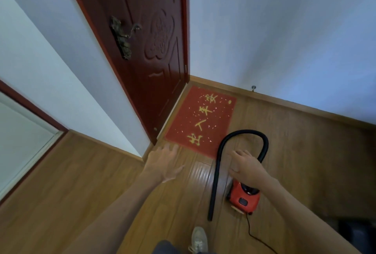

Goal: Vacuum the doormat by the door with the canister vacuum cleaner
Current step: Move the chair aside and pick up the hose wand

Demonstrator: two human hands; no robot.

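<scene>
A red doormat (203, 119) with yellow characters and scattered pale specks lies on the wooden floor at the foot of a dark red door (146, 50). A small red canister vacuum cleaner (244, 197) stands on the floor to the right, nearer than the mat. Its black hose (244, 133) arches up and comes down, its free end resting on the floor near the canister. My left hand (164, 162) is stretched forward with straight fingers, holding nothing. My right hand (246, 166) hovers over the vacuum beside the hose, fingers relaxed, holding nothing.
A black power cord (256, 237) trails from the vacuum toward the lower right. White walls meet at the corner behind the mat, where a metal door stop (253, 87) stands at the skirting board. My shoe (198, 240) is at the bottom edge. Another doorway (30, 142) is at left.
</scene>
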